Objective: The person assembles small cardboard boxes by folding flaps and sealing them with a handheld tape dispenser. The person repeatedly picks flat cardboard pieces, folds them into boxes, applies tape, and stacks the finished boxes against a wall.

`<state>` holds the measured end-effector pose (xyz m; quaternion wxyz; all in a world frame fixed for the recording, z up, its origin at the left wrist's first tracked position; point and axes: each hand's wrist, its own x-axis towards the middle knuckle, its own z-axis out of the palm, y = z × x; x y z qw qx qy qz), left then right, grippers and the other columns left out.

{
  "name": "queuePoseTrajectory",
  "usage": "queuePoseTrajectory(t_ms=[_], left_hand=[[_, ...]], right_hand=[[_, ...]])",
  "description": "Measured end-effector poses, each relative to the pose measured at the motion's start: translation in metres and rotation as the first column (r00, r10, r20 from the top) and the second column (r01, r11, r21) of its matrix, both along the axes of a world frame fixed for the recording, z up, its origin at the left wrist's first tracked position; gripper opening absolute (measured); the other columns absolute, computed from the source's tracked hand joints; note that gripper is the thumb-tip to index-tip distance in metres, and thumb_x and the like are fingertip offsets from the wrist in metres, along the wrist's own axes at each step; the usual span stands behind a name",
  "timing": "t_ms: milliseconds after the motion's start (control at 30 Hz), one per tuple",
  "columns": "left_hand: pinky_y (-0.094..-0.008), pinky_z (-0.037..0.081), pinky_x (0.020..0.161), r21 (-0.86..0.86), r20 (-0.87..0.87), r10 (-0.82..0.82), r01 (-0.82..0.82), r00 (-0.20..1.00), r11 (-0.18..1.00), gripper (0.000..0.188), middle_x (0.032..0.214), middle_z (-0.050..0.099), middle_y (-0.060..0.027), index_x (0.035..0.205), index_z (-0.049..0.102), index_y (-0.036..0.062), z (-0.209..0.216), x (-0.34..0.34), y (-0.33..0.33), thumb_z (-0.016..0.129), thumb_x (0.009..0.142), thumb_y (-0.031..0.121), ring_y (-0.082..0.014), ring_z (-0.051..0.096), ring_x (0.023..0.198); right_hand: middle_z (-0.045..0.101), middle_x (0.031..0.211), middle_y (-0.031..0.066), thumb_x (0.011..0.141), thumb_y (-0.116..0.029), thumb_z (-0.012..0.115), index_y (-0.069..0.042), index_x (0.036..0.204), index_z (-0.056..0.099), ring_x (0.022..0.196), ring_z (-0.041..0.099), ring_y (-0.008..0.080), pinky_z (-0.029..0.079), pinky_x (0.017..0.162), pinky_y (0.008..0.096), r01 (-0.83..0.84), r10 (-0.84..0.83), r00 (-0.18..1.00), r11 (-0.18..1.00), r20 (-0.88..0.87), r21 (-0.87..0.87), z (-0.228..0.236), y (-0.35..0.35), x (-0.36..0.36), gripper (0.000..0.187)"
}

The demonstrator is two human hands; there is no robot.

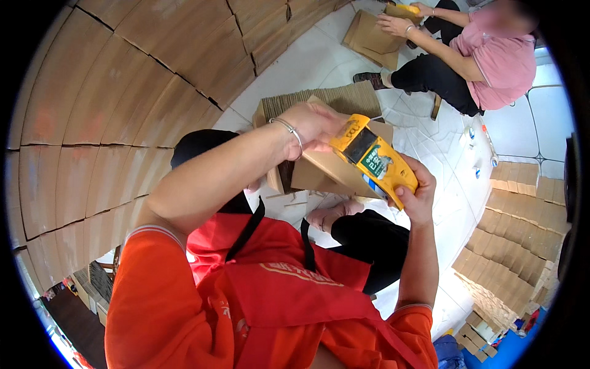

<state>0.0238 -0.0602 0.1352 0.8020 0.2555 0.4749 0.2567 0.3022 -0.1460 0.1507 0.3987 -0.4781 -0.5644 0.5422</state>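
Your right hand is clamped on the lower end of a yellow package, its thumb pressed across the near face. Your left hand is at the package's upper end, its fingers meeting the yellow flap there; they are partly hidden, so you cannot tell whether they pinch it. The two hands are apart, with the package slanting between them, its upper end toward your left hand. Between the flap and a green label on its face runs a dark band.

A silver bangle circles your left wrist. Below your hands, on the white tiled floor, stands a brown carton, with a row of upright cardboard sheets just beyond your left hand. Tall stacks of brown boxes rise to the left of your hands, and more brown bundles lie well to the right. Farther off, beyond your right hand, a person in pink has both hands at some cardboard.
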Motion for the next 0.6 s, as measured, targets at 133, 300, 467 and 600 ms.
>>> queuePoseTrajectory(t_ms=[133, 300, 467, 600], left_hand=[[-0.0251, 0.056, 0.057, 0.031, -0.202, 0.043, -0.038, 0.978, 0.999, 0.013, 0.086, 0.069, -0.0084, 0.103, 0.065, 0.0007, 0.009, -0.016, 0.008, 0.064, 0.092, 0.008, -0.0128, 0.067, 0.069], [-0.0231, 0.040, 0.045, 0.143, -0.532, 0.105, -0.033, 0.840, 0.989, 0.012, 0.078, 0.066, -0.0049, 0.099, 0.067, 0.0015, -0.002, -0.075, 0.059, 0.063, 0.091, 0.008, -0.0090, 0.060, 0.061], [-0.0372, 0.051, 0.073, -0.022, -0.667, -0.011, -0.005, 0.745, 1.000, 0.025, 0.095, 0.066, -0.0119, 0.109, 0.068, 0.0026, -0.104, -0.063, 0.062, 0.064, 0.085, 0.011, -0.0243, 0.063, 0.092], [-0.0363, 0.047, 0.081, -0.099, -0.685, -0.120, 0.072, 0.719, 0.992, 0.037, 0.106, 0.061, -0.0118, 0.118, 0.057, 0.0045, -0.144, -0.041, 0.045, 0.067, 0.083, 0.010, -0.0237, 0.058, 0.101]], right_hand=[[0.066, 0.112, 0.0097, 0.076, -0.017, 0.077, 0.004, 0.123, 0.061, 0.103, 0.061, 0.0158, 0.048, 0.092, 0.0285, -0.139, 0.138, 0.980, 0.990, 0.141, -0.003, 0.023, 0.019, -0.013, 0.054], [0.066, 0.103, 0.0087, 0.082, -0.023, 0.074, -0.001, 0.120, 0.061, 0.096, 0.062, 0.0145, 0.049, 0.085, 0.0287, -0.233, 0.233, 0.932, 0.972, 0.276, -0.036, 0.042, 0.061, -0.068, 0.045], [0.067, 0.097, 0.0092, 0.084, -0.029, 0.071, -0.004, 0.113, 0.062, 0.088, 0.063, 0.0146, 0.050, 0.080, 0.0297, -0.263, 0.306, 0.839, 0.952, 0.450, -0.156, 0.050, 0.086, -0.115, 0.039], [0.067, 0.094, 0.0091, 0.085, -0.031, 0.071, -0.004, 0.112, 0.061, 0.085, 0.063, 0.0153, 0.050, 0.078, 0.0299, -0.247, 0.290, 0.866, 0.956, 0.407, -0.155, 0.042, 0.084, -0.109, 0.039]])
